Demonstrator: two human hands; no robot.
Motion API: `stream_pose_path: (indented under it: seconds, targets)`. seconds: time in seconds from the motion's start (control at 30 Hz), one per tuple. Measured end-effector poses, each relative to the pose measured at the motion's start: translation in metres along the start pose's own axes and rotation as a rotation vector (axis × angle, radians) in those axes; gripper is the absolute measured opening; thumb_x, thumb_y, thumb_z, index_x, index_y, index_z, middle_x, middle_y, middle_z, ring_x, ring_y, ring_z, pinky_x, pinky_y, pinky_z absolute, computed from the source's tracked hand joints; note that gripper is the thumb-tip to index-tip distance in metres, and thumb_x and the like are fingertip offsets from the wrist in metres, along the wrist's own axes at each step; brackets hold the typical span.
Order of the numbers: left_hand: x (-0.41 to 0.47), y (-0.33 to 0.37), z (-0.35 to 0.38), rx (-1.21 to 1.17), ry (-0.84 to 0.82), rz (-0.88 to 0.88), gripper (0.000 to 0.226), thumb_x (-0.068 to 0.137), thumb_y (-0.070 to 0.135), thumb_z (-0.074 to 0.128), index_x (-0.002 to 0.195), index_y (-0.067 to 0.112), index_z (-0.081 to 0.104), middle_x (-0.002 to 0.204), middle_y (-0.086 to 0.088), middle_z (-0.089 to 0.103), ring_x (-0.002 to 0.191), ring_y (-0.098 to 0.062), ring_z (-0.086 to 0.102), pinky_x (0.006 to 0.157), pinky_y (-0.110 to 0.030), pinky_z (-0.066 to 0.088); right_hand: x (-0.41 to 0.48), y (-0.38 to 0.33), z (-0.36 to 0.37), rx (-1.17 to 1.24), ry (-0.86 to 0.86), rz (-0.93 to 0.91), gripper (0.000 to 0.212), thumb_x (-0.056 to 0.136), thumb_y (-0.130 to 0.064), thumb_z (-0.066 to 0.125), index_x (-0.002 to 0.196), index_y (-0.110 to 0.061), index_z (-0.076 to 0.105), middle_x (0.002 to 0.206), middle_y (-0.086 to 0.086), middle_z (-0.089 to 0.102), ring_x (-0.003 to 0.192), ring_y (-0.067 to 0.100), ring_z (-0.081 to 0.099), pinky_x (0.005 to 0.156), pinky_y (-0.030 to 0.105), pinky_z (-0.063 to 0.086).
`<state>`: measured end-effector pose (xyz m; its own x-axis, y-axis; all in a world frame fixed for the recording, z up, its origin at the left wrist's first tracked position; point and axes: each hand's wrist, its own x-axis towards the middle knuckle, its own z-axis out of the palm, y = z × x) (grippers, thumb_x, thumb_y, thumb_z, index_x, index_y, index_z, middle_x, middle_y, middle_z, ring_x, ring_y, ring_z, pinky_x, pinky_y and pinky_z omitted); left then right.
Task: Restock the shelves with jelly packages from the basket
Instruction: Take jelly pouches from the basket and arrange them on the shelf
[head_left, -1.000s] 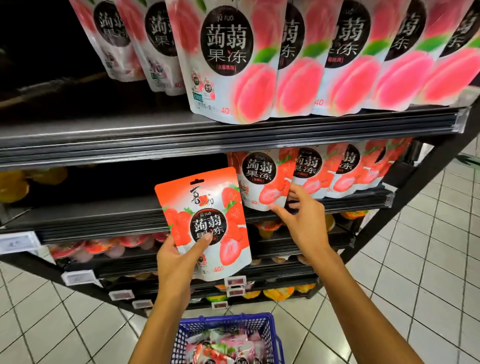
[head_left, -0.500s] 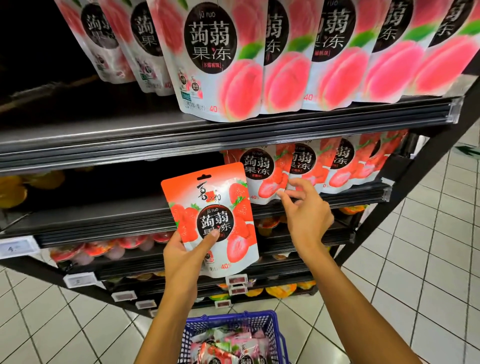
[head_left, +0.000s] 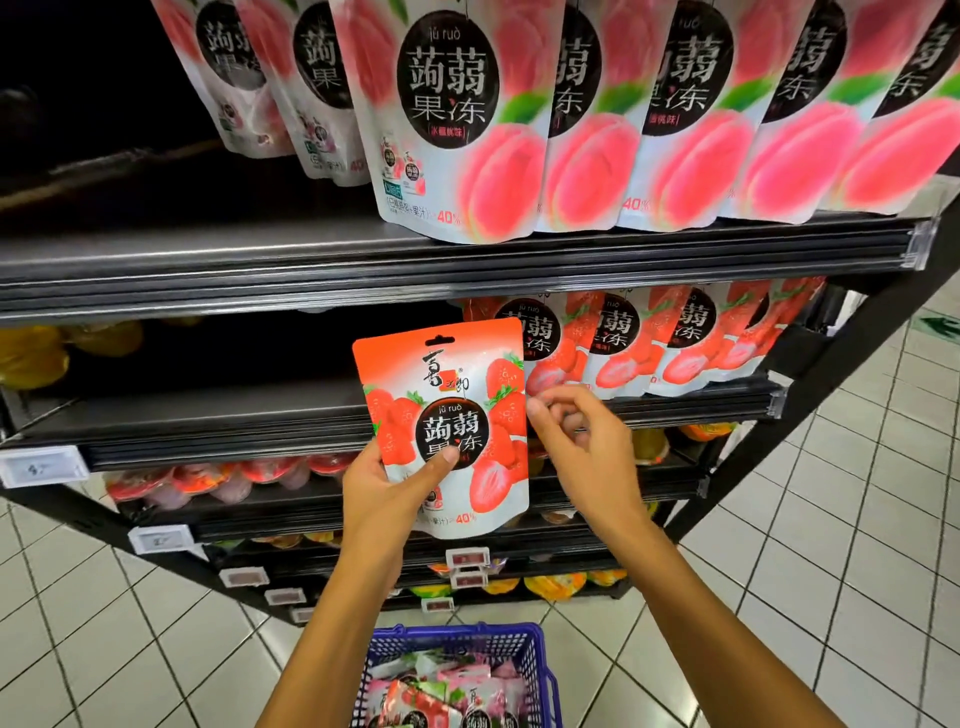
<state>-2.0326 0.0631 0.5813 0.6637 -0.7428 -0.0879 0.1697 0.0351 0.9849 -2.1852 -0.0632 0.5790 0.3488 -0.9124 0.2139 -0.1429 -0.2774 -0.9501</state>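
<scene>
My left hand (head_left: 387, 493) grips a red strawberry jelly package (head_left: 449, 415) by its lower left part and holds it upright in front of the second shelf (head_left: 218, 415). My right hand (head_left: 582, 441) is just to the package's right edge, fingers curled and holding nothing. Behind it a row of strawberry jelly packages (head_left: 649, 338) stands on the right part of that shelf. A blue basket (head_left: 457, 636) with more jelly packages sits on the floor below my arms.
Pink peach jelly packages (head_left: 571, 114) fill the top shelf (head_left: 467, 254). The left part of the second shelf is dark and bare. Lower shelves carry jelly cups (head_left: 218, 478) and price tags (head_left: 41, 465). White tiled floor (head_left: 857, 519) lies to the right.
My left hand has carried the strawberry package to the right, closer to the shelved row. My right hand has drawn back from the shelved packages toward the held package's edge.
</scene>
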Motion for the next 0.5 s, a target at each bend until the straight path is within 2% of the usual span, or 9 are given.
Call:
stream_pose_path:
  seconds: [0.07,0.1,0.2,0.27,0.33,0.43,0.5]
  targets:
    - [0.002,0.003,0.002,0.006,-0.012,0.012,0.036,0.067,0.028,0.080,0.101,0.021,0.070,0.098,-0.001,0.077,0.089,-0.019,0.074,0.067,-0.026,0.059,-0.008,-0.008,0.009,0.130,-0.295,0.087,0.021,0.092,-0.041,0.063,0.105,-0.025,0.069,0.098,-0.009,0.072,0.093,0.006,0.067,0.083,0.027,0.053]
    - [0.003,0.005,0.002,0.014,-0.016,0.014,0.036,0.068,0.029,0.080,0.102,0.021,0.070,0.098,-0.001,0.077,0.089,-0.019,0.074,0.068,-0.028,0.060,-0.010,-0.009,0.013,0.143,-0.346,0.104,0.021,0.091,-0.035,0.066,0.107,-0.022,0.068,0.101,-0.006,0.073,0.098,0.009,0.068,0.088,0.030,0.054]
    - [0.009,0.012,0.002,0.019,-0.040,0.038,0.039,0.073,0.029,0.078,0.109,0.017,0.067,0.101,-0.002,0.076,0.092,-0.020,0.073,0.071,-0.027,0.060,-0.008,-0.015,0.020,0.192,-0.316,0.091,0.019,0.086,-0.018,0.073,0.103,-0.010,0.069,0.097,0.005,0.074,0.094,0.019,0.070,0.089,0.042,0.056]
    - [0.012,0.018,0.001,-0.008,-0.026,0.057,0.045,0.074,0.029,0.076,0.114,0.014,0.064,0.104,-0.002,0.075,0.096,-0.021,0.072,0.071,-0.023,0.057,-0.007,-0.019,0.024,0.261,-0.263,0.091,0.015,0.086,-0.013,0.073,0.100,-0.008,0.071,0.095,0.006,0.076,0.091,0.021,0.072,0.087,0.043,0.057]
    - [0.013,0.023,0.000,-0.017,0.017,0.107,0.052,0.072,0.030,0.076,0.119,0.015,0.060,0.110,0.000,0.073,0.100,-0.015,0.070,0.074,-0.020,0.056,-0.004,-0.024,0.028,0.299,-0.223,0.086,0.011,0.085,-0.013,0.074,0.096,-0.014,0.073,0.092,0.004,0.076,0.088,0.021,0.073,0.083,0.042,0.059]
    - [0.011,0.027,-0.004,0.111,0.121,0.218,0.064,0.073,0.038,0.074,0.130,0.024,0.050,0.124,0.009,0.060,0.107,0.002,0.061,0.079,-0.013,0.052,0.003,-0.032,0.037,0.298,-0.184,0.053,0.011,0.084,-0.013,0.074,0.091,-0.022,0.073,0.090,0.000,0.077,0.087,0.018,0.073,0.078,0.036,0.060]
    - [0.006,0.025,-0.006,0.205,0.210,0.266,0.060,0.079,0.037,0.073,0.132,0.027,0.046,0.128,0.008,0.052,0.110,0.001,0.056,0.082,-0.012,0.050,0.010,-0.037,0.042,0.287,-0.168,0.028,0.014,0.085,-0.011,0.073,0.090,-0.024,0.071,0.087,-0.006,0.076,0.085,0.014,0.072,0.075,0.029,0.059]
